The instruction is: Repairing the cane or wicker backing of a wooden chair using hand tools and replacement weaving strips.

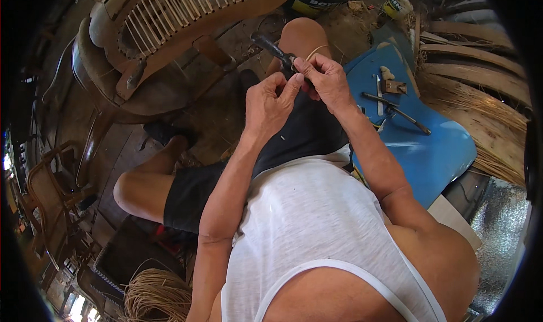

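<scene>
My left hand [270, 102] and my right hand [327, 83] are close together above my raised knee, fingers closed around a dark tool [268, 46] whose long end sticks up toward the upper left. A thin pale strip [314, 49] curves out from my right hand's grip; where it meets the tool is hidden by my fingers. Both thumbs press near the tool's lower part, my left thumb just below my right one.
A wooden chair with slatted panel [186, 5] fills the upper left. At right, a blue board [452, 149] bears rod-like tools [412, 119] and a small block [394, 86]. Curved wood strips [469, 50] lie beyond. A bundle of fibres [153, 293] is at lower left; containers [396, 6] stand behind.
</scene>
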`<action>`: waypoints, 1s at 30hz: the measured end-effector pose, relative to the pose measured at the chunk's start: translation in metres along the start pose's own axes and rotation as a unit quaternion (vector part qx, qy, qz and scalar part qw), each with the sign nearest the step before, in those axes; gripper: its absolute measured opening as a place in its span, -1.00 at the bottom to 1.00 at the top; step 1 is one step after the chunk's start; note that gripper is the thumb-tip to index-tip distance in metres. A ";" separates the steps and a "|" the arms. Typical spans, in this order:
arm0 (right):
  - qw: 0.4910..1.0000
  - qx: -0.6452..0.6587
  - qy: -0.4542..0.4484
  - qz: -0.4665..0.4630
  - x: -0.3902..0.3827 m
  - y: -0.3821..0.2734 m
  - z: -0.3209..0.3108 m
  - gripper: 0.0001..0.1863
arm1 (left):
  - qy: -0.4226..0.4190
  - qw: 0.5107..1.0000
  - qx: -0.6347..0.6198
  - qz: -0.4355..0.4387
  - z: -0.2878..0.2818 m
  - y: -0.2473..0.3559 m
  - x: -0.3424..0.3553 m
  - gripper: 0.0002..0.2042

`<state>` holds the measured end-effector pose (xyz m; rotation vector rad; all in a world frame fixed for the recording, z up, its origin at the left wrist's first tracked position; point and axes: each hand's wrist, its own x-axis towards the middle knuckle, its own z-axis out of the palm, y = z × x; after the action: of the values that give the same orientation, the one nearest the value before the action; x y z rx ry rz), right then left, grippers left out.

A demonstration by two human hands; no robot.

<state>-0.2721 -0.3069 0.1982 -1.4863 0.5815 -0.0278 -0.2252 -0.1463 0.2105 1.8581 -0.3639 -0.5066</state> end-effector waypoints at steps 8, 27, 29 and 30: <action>0.996 0.039 -0.027 0.078 0.005 -0.014 -0.030 -0.66 | 0.036 0.996 -0.010 0.078 0.008 0.004 -0.003 -0.64; 0.995 0.045 0.087 0.030 0.028 -0.040 -0.128 -0.69 | -0.055 0.906 0.399 0.130 -0.166 0.043 -0.085 0.03; 0.997 0.047 0.064 0.020 0.015 -0.036 -0.096 -0.67 | -0.146 0.964 0.130 0.181 -0.129 0.059 -0.045 0.00; 0.998 0.050 0.043 0.016 0.011 -0.035 -0.077 -0.67 | -0.219 0.974 0.017 0.049 -0.111 0.060 -0.033 -0.07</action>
<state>-0.2803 -0.3865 0.2291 -1.3842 0.6639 -0.0941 -0.1976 -0.0607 0.3046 1.7426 -0.7577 -0.8477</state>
